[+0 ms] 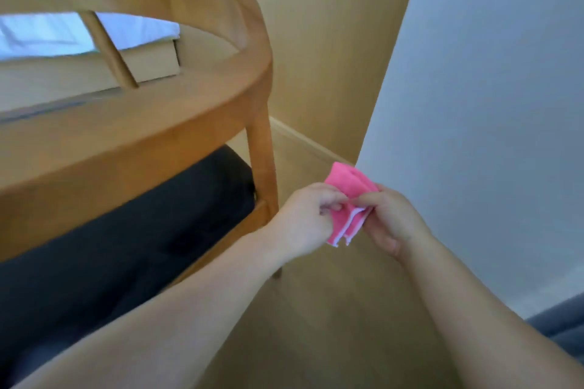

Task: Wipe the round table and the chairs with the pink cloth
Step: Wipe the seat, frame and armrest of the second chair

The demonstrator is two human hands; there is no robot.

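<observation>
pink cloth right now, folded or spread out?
Folded. The pink cloth is bunched in layers, stacked white-trimmed edges showing at its bottom, pinched between the left hand and right hand, off the chair.

The single head view looks forward and steeply down from the person's own eye level, tilted, close over the wooden chair (177,110) at left, with both forearms reaching in from the bottom edge toward the floor (331,309).

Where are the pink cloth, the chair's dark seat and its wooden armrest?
pink cloth (347,186), head view, on the upper fold.
dark seat (132,249), head view, mid cushion.
wooden armrest (158,123), head view, curved top rail.
</observation>
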